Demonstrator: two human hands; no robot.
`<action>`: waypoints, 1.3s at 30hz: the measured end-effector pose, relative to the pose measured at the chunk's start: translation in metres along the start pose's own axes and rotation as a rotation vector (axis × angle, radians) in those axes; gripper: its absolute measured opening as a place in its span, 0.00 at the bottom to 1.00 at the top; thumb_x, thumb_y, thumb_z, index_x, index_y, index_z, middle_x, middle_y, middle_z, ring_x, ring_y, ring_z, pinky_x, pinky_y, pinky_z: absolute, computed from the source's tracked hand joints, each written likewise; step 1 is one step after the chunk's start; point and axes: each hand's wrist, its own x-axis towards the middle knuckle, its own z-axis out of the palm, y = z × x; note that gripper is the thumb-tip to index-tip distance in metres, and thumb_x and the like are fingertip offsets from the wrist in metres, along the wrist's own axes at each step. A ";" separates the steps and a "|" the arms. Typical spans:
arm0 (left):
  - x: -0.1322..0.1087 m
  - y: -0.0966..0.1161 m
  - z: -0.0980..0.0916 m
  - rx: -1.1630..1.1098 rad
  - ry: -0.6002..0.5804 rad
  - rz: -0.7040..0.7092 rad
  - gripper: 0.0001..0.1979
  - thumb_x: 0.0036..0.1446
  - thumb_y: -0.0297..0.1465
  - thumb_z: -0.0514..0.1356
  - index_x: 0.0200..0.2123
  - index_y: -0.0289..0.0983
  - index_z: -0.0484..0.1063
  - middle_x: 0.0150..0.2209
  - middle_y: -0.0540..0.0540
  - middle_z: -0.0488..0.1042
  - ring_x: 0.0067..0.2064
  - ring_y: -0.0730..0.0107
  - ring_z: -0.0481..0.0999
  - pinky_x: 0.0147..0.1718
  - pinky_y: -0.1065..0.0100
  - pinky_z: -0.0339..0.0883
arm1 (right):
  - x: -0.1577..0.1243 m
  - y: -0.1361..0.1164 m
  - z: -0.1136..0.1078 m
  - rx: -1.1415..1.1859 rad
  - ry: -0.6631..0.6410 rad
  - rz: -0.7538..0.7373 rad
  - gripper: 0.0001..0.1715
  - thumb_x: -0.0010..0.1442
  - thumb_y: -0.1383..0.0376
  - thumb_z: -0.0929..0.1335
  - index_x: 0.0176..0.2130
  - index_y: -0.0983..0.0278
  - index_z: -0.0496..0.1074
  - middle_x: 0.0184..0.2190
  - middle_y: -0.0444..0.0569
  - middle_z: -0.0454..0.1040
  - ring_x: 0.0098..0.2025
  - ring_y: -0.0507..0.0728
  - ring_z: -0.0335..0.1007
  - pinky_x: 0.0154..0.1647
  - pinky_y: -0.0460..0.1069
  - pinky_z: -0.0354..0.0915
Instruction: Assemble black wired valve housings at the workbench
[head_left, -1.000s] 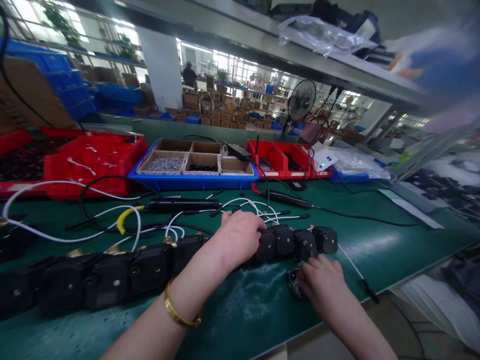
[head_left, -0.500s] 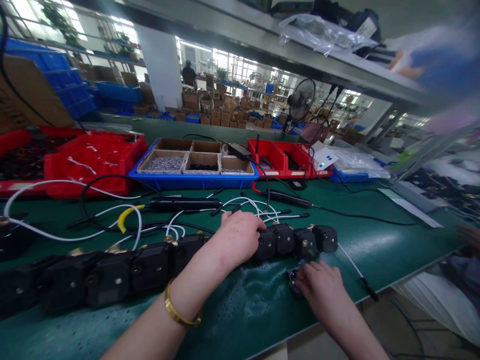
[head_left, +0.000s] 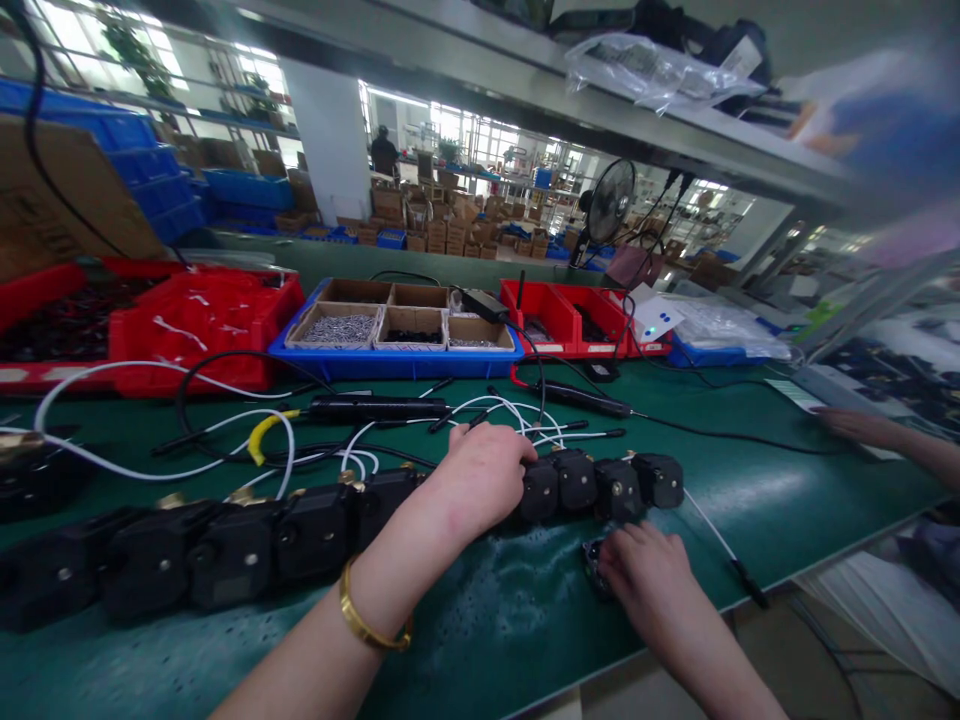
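Note:
Blocky black housings (head_left: 232, 555) with brass fittings stand in a long row across the green bench. My left hand (head_left: 487, 470) reaches over the middle of that row, fingers bent down behind the housings. What those fingers hold is hidden by the hand itself; one finger touches the top of a housing. In front of the row's right end, my right hand (head_left: 649, 570) is closed on the edge of a small dark part (head_left: 594, 562) low at the bench surface. Its shape is mostly covered by my fingers.
Behind the row lie white cables (head_left: 285, 440) and two black pen-like tools, one of them a screwdriver-like handle (head_left: 585, 398). Further back stand a blue divided tray (head_left: 405, 365) of small parts and red bins (head_left: 202, 330). Another person's hand (head_left: 851, 425) rests at a paper sheet, right.
The other person's hand has come in from the right onto the paper sheet. The view has shifted slightly; both my hands keep nearly the same places.

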 end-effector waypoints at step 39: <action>-0.001 -0.001 -0.001 -0.015 -0.017 0.002 0.18 0.62 0.26 0.56 0.47 0.47 0.82 0.52 0.45 0.81 0.56 0.50 0.77 0.59 0.43 0.63 | -0.006 0.023 -0.008 -0.110 -0.020 0.007 0.09 0.58 0.73 0.69 0.36 0.60 0.77 0.37 0.52 0.78 0.44 0.67 0.70 0.37 0.54 0.48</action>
